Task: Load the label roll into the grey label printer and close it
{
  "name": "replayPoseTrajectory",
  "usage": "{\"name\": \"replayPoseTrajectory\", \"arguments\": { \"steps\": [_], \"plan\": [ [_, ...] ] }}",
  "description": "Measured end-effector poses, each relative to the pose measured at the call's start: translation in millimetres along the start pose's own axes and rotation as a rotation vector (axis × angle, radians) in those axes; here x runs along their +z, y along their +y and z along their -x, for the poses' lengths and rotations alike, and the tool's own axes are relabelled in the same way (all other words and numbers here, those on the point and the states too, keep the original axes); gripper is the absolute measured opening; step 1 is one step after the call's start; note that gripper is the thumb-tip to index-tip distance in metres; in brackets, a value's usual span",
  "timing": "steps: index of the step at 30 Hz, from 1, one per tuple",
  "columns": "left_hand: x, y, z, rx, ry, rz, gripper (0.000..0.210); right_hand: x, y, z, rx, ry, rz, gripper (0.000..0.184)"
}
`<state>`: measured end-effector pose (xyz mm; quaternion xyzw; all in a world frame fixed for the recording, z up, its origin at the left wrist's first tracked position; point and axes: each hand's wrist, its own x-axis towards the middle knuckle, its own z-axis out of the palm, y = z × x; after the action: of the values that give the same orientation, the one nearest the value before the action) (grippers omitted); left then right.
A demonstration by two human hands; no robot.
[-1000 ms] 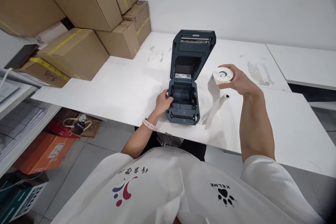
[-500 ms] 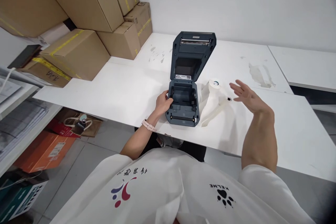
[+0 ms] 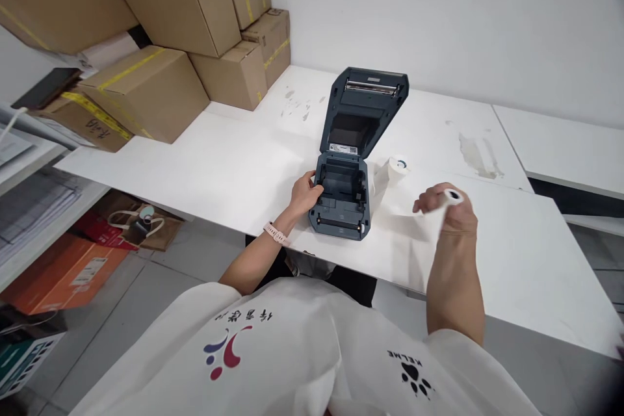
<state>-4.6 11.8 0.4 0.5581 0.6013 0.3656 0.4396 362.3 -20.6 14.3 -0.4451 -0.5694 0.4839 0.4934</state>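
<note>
A dark grey label printer stands on the white table with its lid raised. Its inner bay is bare of any roll. My left hand grips the printer's left edge, thumb over the rim and fingers against the side. To the right, above the table, my right hand is closed on a small paper roll with a dark core hole; motion blurs both. A short loose tail hangs from that roll. Between printer and right hand lies a larger white label roll, its strip unrolled toward me.
Cardboard boxes with yellow tape are stacked at the back left. Low at the left are shelves with papers and an orange box. A white wall bounds the table behind, and the table's front edge is close to my body.
My right hand was open beside the small paper roll lying on the table; now it has the roll raised and nearer to me. My left hand stays on the printer.
</note>
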Motion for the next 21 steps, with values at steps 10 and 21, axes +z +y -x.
{"name": "replayPoseTrajectory", "arguments": {
  "steps": [10, 21],
  "plan": [
    [-1.4, 1.9, 2.9, 0.006, -0.007, 0.028, 0.062, 153.6, -86.0, -74.9, -0.071, -0.705, 0.995, 0.041],
    [0.5, -5.3, -0.9, 0.001, 0.003, 0.082, 0.06, 190.1, -55.1, -69.2, -0.095, -0.564, 1.445, 0.04]
  ]
}}
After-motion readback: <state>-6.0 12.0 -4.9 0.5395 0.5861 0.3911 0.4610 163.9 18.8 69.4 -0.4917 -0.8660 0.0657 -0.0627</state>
